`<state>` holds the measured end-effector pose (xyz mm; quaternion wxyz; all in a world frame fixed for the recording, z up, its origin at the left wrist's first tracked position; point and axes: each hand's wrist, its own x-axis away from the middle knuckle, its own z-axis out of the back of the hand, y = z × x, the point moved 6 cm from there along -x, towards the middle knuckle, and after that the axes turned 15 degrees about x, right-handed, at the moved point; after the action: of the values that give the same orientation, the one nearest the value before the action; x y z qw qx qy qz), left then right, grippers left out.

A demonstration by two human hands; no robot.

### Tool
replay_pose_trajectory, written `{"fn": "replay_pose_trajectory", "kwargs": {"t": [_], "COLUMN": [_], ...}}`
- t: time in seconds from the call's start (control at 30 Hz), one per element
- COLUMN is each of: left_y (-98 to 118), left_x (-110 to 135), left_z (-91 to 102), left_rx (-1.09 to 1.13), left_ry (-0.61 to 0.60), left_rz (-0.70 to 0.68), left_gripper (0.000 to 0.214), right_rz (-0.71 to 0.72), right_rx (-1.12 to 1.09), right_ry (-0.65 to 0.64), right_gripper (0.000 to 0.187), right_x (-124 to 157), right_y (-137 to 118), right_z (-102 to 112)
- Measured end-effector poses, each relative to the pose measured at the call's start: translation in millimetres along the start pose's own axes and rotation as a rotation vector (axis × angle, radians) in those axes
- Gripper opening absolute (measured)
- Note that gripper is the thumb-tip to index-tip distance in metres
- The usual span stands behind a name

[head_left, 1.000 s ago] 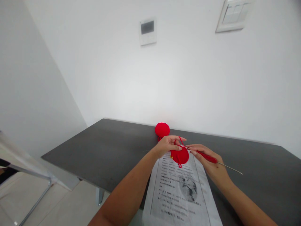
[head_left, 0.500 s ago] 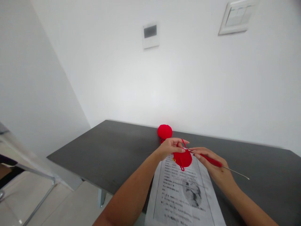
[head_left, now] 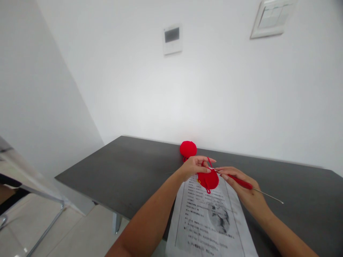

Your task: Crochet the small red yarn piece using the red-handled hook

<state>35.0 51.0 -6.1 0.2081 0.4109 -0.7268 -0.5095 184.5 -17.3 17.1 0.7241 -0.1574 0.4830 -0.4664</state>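
My left hand (head_left: 194,166) pinches a round red crocheted piece (head_left: 208,180) at its top edge, with a strand of red yarn looped over the forefinger. My right hand (head_left: 242,187) grips a crochet hook (head_left: 248,186) with a red handle and a thin metal shaft; its tip meets the piece's edge. Both hands hover over a printed paper sheet (head_left: 210,221). A red yarn ball (head_left: 188,149) sits on the table just behind my left hand.
The dark grey table (head_left: 128,171) stands against a white wall. A wall panel (head_left: 172,38) and a switch plate (head_left: 272,18) hang above. At the far left a chair's metal frame (head_left: 40,200) stands on the pale floor.
The view has shifted slightly, so hands and table appear a little to the right. Both hands keep their hold on the piece and the hook.
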Motion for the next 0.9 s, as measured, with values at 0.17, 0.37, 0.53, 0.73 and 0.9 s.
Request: {"fn": "replay_pose_trajectory", "kwargs": {"t": [0.17,0.37,0.53,0.73,0.9], "left_y": [0.0,0.5,0.3,0.3,1.8], "left_x": [-1.0,-0.6,-0.9,-0.4,0.2], "left_z": [0.3,0.2,0.5,0.9,0.1], "left_rx": [-0.016,-0.016,-0.021,-0.023,-0.025], "left_ry": [-0.006,-0.015,-0.019,-0.021,-0.015], "left_rz": [0.0,-0.005,-0.012,-0.007,-0.013], "left_gripper": [0.051,0.051,0.05,0.049,0.049], "right_rz": [0.001,0.004,-0.018,-0.04,-0.053], "right_rx": [0.01,0.0,-0.017,-0.032,-0.043], "right_ry": [-0.02,-0.023,-0.028,-0.028,-0.017], "right_gripper": [0.016,0.017,0.018,0.018,0.022], "right_x": [-0.1,0.8,1.1,1.2,-0.4], "right_y": [1.6,0.1,3.9,5.7,2.2], "right_z": [-1.5,-0.8,-1.4,-1.4,-1.2]}}
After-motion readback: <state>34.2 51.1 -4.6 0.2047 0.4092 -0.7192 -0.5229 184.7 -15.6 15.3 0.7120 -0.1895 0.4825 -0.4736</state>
